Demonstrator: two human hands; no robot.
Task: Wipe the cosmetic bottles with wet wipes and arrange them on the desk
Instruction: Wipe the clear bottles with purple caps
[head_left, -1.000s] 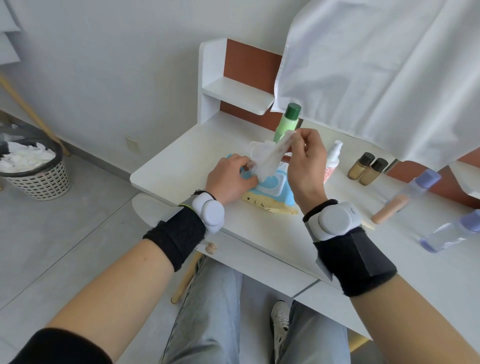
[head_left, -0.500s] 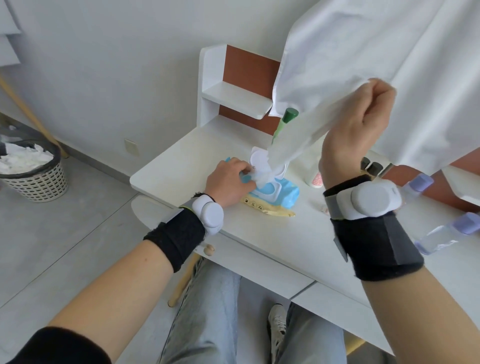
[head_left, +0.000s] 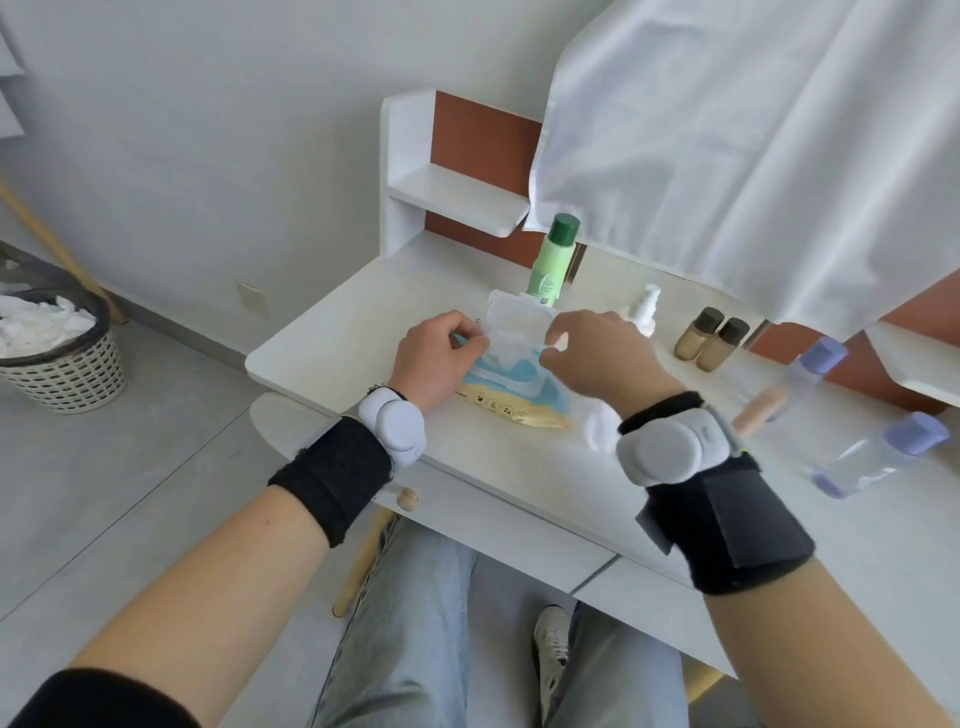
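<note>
**Head view: two hands at the wipe pack on the desk**

A big white cloth (head_left: 753, 156) hangs over the back of the white desk (head_left: 519, 493). On the floor to the left stands a basket (head_left: 67, 379) full of crumpled white paper.

The blue wipe pack (head_left: 519, 382) lies on the desk with its lid up. One white wipe sticks out of the hole. The left hand (head_left: 441, 358) grips the pack's left edge with curled fingers. The right hand (head_left: 597, 353) is curled round a loose wipe (head_left: 597, 423) that pokes out under the wrist. Its fingertips are at the pack's lid.

Six bottles are on the desk:
- Two with purple caps lie on their sides at the right. The near bottle (head_left: 878, 457) holds clear stuff and the far bottle (head_left: 795, 384) holds peach stuff.
- One green bottle (head_left: 553, 265) stands just behind the pack.
- One white spray bottle (head_left: 644, 309) is partly hidden behind the right hand.
- Two little brown bottles (head_left: 698, 338) stand side by side.
</note>
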